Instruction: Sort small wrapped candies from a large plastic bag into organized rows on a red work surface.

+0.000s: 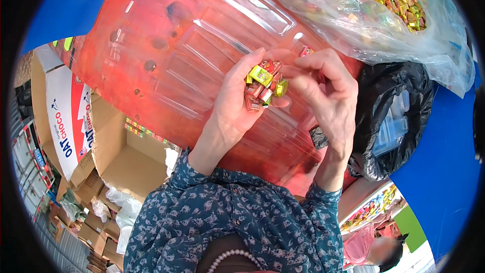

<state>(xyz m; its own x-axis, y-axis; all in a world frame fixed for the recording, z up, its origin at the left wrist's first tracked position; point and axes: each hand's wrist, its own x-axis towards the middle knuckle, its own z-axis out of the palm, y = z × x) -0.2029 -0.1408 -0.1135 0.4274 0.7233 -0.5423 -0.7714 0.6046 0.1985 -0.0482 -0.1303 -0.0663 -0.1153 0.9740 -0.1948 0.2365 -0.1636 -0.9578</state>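
My left hand (233,93) is cupped palm up over the red table, its fingers closed round a small heap of foil-wrapped candies (261,76), some yellow, some red. Close beside it on the right, my right hand (328,83) has its fingers curled and its thumb reaching toward the heap. What the right fingers hold, if anything, is hidden. A red wrapped candy (305,50) shows just beyond the right fingertips; whether it touches them I cannot tell.
Clear plastic trays (202,45) lie on the red table (131,15). A large clear bag (348,30) full of candies sits at the far right. A black bag (366,116) holds clear plastic pieces. Cardboard boxes (136,167) stand at left; another person (361,245) is at lower right.
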